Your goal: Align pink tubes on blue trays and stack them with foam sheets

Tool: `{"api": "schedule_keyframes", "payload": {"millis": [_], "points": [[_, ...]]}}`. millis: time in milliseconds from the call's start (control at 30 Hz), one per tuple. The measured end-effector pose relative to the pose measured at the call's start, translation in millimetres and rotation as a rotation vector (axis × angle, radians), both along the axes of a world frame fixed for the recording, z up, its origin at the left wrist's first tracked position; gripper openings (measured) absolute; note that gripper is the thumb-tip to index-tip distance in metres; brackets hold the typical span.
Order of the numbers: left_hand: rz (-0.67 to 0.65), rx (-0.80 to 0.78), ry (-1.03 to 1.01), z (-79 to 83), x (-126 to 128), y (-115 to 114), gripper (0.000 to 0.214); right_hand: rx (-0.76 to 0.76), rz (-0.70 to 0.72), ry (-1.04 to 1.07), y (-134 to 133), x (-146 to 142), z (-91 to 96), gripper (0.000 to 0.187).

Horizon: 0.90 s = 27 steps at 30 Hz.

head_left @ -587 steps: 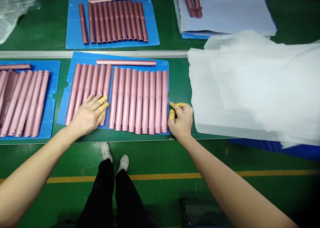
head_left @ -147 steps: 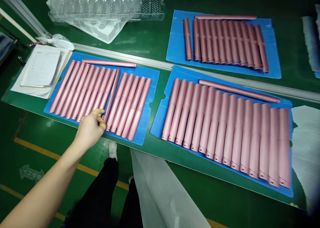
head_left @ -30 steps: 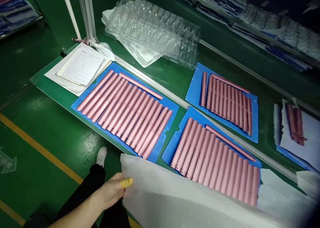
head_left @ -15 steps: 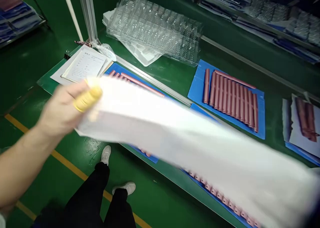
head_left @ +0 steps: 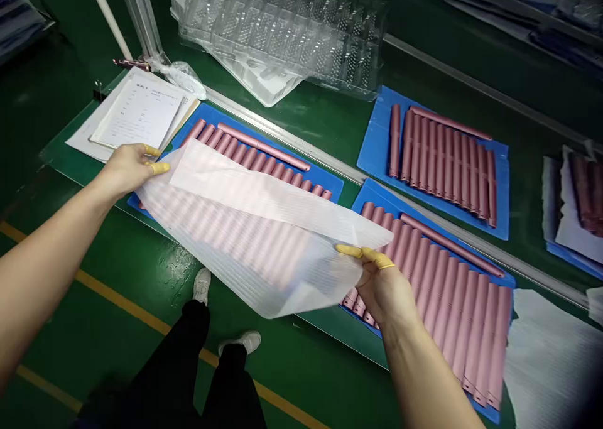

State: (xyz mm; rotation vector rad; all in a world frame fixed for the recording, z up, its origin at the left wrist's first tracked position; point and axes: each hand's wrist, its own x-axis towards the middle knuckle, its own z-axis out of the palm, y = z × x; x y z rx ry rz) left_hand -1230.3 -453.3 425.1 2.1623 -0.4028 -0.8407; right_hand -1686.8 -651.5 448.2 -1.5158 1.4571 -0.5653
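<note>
Between my two hands hangs a thin, translucent white foam sheet (head_left: 226,228), its upper edge folded over. My left hand (head_left: 132,168), with yellow finger cots, pinches its left corner. The right side is pinched by my right hand (head_left: 379,278), also in yellow finger cots. Beneath the sheet, pink tubes (head_left: 259,161) lie in a row on a blue board (head_left: 207,114), partly covered and showing through. Right of my right hand, a second row of pink tubes (head_left: 452,297) rests on another blue board (head_left: 372,193), with one tube crosswise above.
A third blue board (head_left: 374,140) with pink tubes lies beyond a metal rail (head_left: 292,137). Clear plastic trays (head_left: 292,39) are stacked at the back. Papers (head_left: 141,108) lie at the left, and another white sheet (head_left: 551,353) at the right front.
The white sheet has swung down and left over the left row of tubes. My right hand has come into view gripping its right side. The right-hand row of tubes is now uncovered.
</note>
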Motion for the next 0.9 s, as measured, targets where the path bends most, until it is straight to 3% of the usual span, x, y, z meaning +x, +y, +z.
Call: {"api": "schedule_keyframes", "payload": {"millis": [67,167,333,467,533,600,767,900], "points": [[0.001,-0.127,0.046,4.8,-2.2,7.3,0.066,0.143,-0.073,-0.063,3.3,-0.5,0.5,0.051],[0.019,-0.336,-0.010,13.0,-3.9,5.2,0.075,0.074,-0.148,-0.074,6.3,1.3,2.6,0.059],[0.045,-0.164,-0.018,16.6,-3.2,-13.6,0.079,-0.036,-0.131,0.057,0.0,9.9,-4.2,0.051],[0.113,-0.344,-0.371,19.6,-3.2,-12.8,0.061,-0.252,-0.192,0.101,-4.6,16.7,-13.0,0.060],[0.036,-0.156,-0.451,18.7,-2.3,-9.2,0.045,-0.239,-0.190,0.210,-4.5,21.8,-18.1,0.061],[-0.075,0.059,-0.407,15.6,-1.0,-5.8,0.034,-0.150,-0.143,0.311,-3.3,26.9,-23.1,0.063],[0.031,0.103,-0.494,2.5,6.8,0.4,0.035,-0.185,-0.071,0.295,-1.3,34.3,-32.3,0.070],[-0.061,0.267,-0.579,-13.2,14.5,6.8,0.041,-0.351,-0.028,0.351,-2.1,37.5,-41.4,0.052]]}}
